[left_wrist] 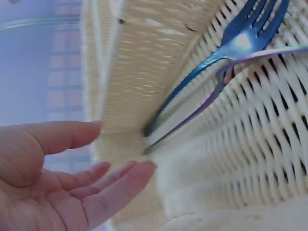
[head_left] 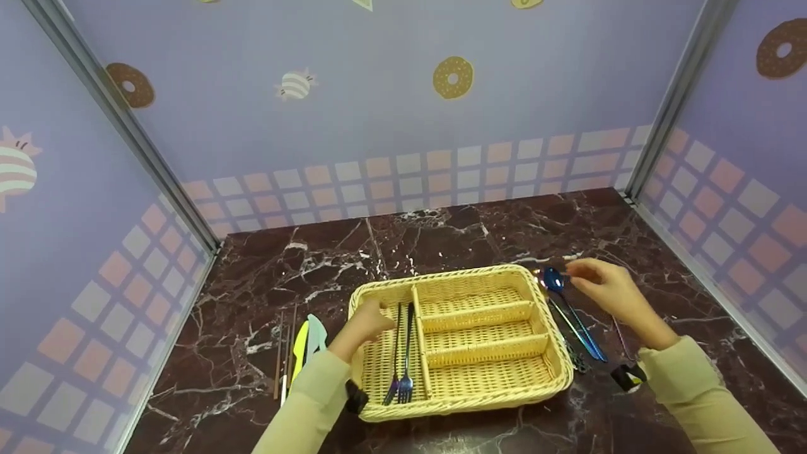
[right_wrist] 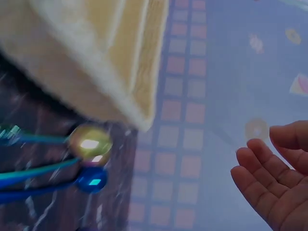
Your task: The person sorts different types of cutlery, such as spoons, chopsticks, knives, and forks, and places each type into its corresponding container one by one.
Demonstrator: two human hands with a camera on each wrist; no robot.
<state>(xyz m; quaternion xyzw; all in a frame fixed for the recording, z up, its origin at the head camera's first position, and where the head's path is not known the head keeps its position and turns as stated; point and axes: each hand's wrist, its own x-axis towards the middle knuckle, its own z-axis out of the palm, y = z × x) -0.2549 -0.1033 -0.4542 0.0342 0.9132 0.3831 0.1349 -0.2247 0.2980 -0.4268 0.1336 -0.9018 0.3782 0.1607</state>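
Over the left compartment of a wicker cutlery basket [head_left: 466, 408] hovers my left hand [head_left: 362, 325], its thumb and fingers apart and holding nothing. Two forks lie lengthwise in that compartment, a blue fork [left_wrist: 243, 41] against the divider and a purple fork [left_wrist: 202, 103] beside it. My right hand [head_left: 605, 290] is raised above the table at the basket's right, fingers loosely bent and nothing in them. Near it lie a blue spoon [head_left: 553, 279] and a shiny gold-toned spoon [right_wrist: 90, 144], close to the basket's right wall.
Left of the basket lie a yellow knife [head_left: 300, 350], a pale blue knife [head_left: 317, 328] and brown chopsticks [head_left: 278, 359]. A thin pink handle [head_left: 620, 337] shows below the right hand. Patterned panels [head_left: 378, 113] enclose the dark marbled table [head_left: 315, 252] at back and sides.
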